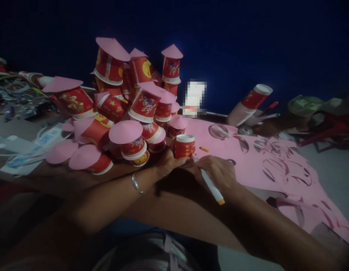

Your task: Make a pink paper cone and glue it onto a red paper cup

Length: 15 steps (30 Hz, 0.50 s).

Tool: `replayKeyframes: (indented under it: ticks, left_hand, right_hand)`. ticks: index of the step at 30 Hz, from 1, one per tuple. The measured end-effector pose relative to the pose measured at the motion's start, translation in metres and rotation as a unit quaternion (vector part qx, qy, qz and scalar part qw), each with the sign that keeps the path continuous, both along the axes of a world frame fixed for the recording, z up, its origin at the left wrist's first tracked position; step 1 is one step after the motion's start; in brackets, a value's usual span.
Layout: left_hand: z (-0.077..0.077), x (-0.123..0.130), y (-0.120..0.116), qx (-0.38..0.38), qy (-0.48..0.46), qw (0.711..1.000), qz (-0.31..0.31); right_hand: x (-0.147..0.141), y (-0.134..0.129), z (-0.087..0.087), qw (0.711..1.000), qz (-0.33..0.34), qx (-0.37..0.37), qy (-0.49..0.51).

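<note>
The left hand (166, 162) grips a small red paper cup (185, 147) on its left side and below, its white end facing up, near the counter's (188, 216) middle. The right hand (218, 171) is closed around a white marker pen (210, 185), the tip at the cup's lower right side and the yellow-orange end pointing back toward the person. A matching pen cap (204, 149) lies just beside the cup, on a pink paper sheet (248, 169) full of cut-outs. Left of the cup, red paper cups with pink cone roofs (125, 136) crowd together, some stacked. A silver bracelet (134, 181) circles the left wrist.
</note>
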State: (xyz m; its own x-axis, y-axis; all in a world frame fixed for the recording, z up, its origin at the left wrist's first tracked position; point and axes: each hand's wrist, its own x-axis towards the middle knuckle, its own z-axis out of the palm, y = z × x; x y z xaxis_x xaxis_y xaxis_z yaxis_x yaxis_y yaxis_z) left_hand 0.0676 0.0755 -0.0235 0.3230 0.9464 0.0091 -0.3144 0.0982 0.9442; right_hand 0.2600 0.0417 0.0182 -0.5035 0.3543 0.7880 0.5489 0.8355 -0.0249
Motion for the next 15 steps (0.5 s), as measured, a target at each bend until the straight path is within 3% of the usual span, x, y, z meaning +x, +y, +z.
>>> replayKeyframes:
  ticks: [4,9,15]
  left_hand:
    - [0.001,-0.001,0.001,0.029,0.014,0.999,-0.015]
    - [0.0,-0.001,0.0,0.01,0.01,1.0,-0.007]
    - [0.014,0.0,-0.002,0.012,0.073,0.997,0.009]
  right_hand:
    - [0.001,0.002,0.0,1.0,-0.013,0.009,0.002]
    - [0.002,0.002,-0.004,1.0,-0.007,-0.004,0.001]
    - [0.003,-0.002,-0.003,1.0,-0.005,-0.012,0.001]
